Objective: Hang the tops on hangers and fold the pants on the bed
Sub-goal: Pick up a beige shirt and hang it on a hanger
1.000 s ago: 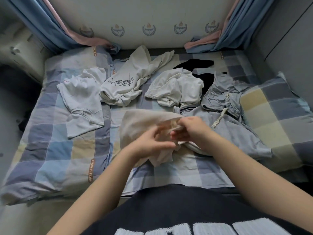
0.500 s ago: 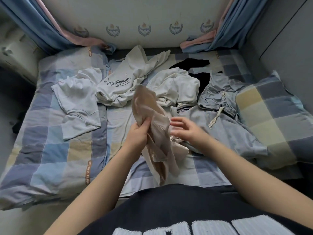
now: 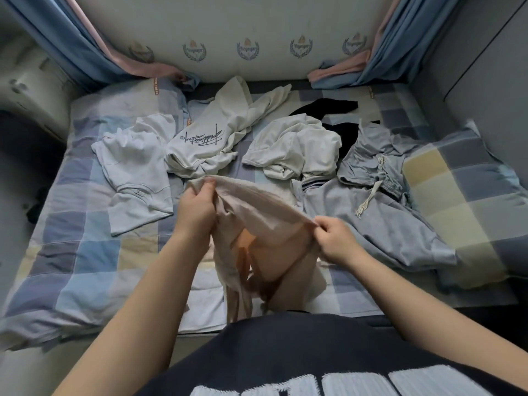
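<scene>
Holding the beige garment stretched just left of the grey drawstring pants, one end bunched tight in the left hand, other edge pinched by the curled right hand, prob to spread it and check if top or pants

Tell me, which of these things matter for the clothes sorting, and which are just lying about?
Job: thin beige garment gripped by left hand and right hand; white t-shirt; cream script-print sweatshirt; crumpled white top; black garment; grey-blue drawstring pants.
Lying about: checked pillow; blue curtains.
</scene>
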The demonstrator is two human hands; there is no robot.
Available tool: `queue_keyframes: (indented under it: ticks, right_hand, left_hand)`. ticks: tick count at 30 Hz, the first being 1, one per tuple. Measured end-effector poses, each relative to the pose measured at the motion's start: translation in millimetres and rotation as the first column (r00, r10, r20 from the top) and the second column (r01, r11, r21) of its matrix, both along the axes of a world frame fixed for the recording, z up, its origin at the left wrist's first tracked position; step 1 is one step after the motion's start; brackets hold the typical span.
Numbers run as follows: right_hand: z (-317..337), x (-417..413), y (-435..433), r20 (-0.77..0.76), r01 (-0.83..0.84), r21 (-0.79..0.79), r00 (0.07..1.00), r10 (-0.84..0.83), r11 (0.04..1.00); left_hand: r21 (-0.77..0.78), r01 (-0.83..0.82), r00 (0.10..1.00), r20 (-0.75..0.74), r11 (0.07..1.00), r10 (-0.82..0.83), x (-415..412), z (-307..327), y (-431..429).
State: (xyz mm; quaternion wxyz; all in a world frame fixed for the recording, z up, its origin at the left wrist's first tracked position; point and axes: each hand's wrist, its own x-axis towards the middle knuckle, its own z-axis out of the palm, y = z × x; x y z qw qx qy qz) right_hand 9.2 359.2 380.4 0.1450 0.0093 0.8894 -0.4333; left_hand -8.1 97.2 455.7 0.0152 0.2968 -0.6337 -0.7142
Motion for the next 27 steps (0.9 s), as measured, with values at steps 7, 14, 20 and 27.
queue_keyframes:
  ticks: [7,14,20,27]
  right_hand:
    - [77.7,-24.8,-11.0,0.176,0.209,-0.401,0.973,-0.148,0.892]
    - [131.6,-36.2,-31.6,0.333,0.267,-0.701,0.943,-0.028,0.661]
    - [128.4,-37.8,-25.2,0.300,0.283,-0.737,0.951,-0.077,0.614]
    - [36.4,17.0,1.7,0.219,-0.180,-0.142,0.953,0.208,0.973]
  left_hand:
    - [-0.290,0.150,0.985,-0.038,0.945,-0.168,4.8,-14.3,1.8]
    - [-0.209,0.754,0.640,0.019,0.623,-0.769,37.3,-24.6,70.5]
    - [-0.143,0.464,0.883,0.004,0.874,-0.469,18.3,-42.7,83.3]
    - [0.343,0.067,0.984,0.133,0.937,-0.119,4.8,-24.9,56.8]
